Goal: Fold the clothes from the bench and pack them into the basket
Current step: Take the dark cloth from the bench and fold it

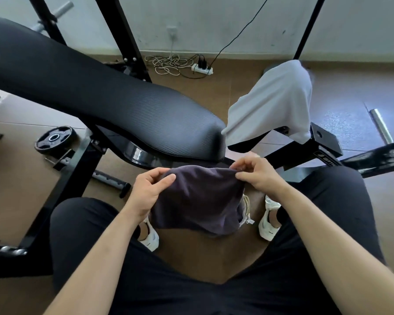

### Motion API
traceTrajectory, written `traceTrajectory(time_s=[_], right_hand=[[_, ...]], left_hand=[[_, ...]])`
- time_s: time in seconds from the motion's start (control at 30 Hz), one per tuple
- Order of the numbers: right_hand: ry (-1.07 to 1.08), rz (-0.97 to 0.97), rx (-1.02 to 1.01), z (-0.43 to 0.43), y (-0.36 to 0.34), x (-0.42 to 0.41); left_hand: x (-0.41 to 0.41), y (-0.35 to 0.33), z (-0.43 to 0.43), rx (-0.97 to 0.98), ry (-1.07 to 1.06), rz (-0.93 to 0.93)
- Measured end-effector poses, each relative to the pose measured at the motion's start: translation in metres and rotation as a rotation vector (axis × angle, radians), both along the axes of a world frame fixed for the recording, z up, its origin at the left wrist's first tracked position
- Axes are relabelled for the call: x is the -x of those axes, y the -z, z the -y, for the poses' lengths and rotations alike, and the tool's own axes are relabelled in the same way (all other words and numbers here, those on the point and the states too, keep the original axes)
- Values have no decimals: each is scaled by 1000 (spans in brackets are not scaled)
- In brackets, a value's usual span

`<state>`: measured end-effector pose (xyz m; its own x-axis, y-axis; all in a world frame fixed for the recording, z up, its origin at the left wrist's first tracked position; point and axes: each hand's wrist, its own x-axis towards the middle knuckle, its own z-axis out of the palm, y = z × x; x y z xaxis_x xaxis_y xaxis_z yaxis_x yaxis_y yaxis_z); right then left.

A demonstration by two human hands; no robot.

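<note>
You look to be early in the job. Your left hand point(149, 189) and right hand point(257, 176) each pinch the top edge of a dark purple-grey soft cloth garment point(198, 201), thumb over the cloth and fingers curled round it, one hand at each upper corner. The garment hangs loose between your knees, near you and just in front of the near end of the black ribbed padded bench point(100, 92). A pale drawstring dangles at its lower right. It shows no neat fold yet, so I judge the first fold is only now being set up. A white cloth garment point(275, 103) lies draped over the bench's far right end, untouched. The basket is not in view, so nothing can be counted as packed, and both pieces are left to fold and pack.
</note>
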<state>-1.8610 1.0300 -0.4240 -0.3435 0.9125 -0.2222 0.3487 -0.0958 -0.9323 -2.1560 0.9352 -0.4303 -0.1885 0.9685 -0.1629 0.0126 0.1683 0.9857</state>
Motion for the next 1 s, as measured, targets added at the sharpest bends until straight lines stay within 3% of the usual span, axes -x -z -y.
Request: traceTrajectory(time_s=[0.1, 0.2, 0.3, 0.4, 0.6, 0.93, 1.0], right_hand=[[-90, -89, 8, 11, -2, 6], [-107, -183, -26, 16, -7, 12], [-174, -170, -38, 19, -8, 15], [-262, -121, -46, 22, -10, 19], [-400, -87, 28, 22, -10, 21], [-421, -66, 35, 16, 3, 18], [-401, -54, 46, 14, 8, 17]], left_hand=[[-1, 3, 2, 30, 125, -112], [1, 8, 3, 137, 319, -382], [-2, 14, 2, 147, 319, -520], [-14, 11, 1, 78, 266, -484], [-39, 0, -3, -50, 551, -388], [-28, 15, -15, -61, 534, -641], [-23, 14, -14, -21, 524, -608]])
